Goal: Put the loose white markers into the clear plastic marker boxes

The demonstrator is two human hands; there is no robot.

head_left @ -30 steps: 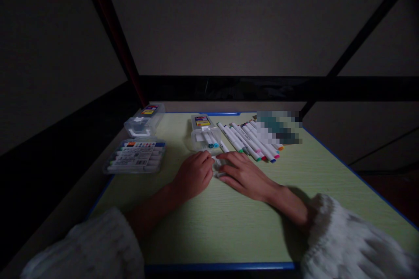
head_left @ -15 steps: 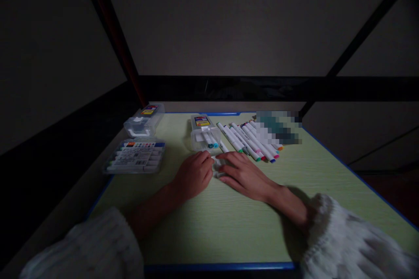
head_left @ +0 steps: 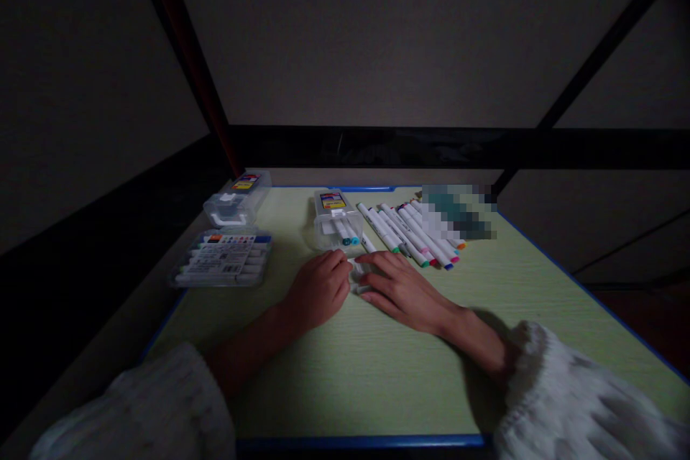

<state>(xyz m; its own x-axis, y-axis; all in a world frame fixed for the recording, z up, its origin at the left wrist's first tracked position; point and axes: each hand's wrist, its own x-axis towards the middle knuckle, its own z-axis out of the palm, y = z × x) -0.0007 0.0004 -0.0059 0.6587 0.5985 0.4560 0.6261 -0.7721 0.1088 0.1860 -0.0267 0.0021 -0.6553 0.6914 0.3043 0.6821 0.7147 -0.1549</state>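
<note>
My left hand (head_left: 320, 289) is closed, its fingers curled against the left end of a small whitish, see-through piece (head_left: 356, 274) low over the table. From the other side, the fingers of my right hand (head_left: 402, 291) bend onto the same piece, with gaps between them. Most of the piece is covered, so its kind does not show. Just beyond the hands is a clear plastic case (head_left: 338, 212) with a colourful label and a few markers inside. A single white marker (head_left: 369, 242) lies beside that case.
Several white markers with coloured ends (head_left: 410, 233) lie in a pile to the right, near a blurred-out patch (head_left: 458, 212). On the left are a clear case with a handle (head_left: 237, 199) and a flat case of markers (head_left: 223, 259). The light green table (head_left: 356, 381) has blue edges.
</note>
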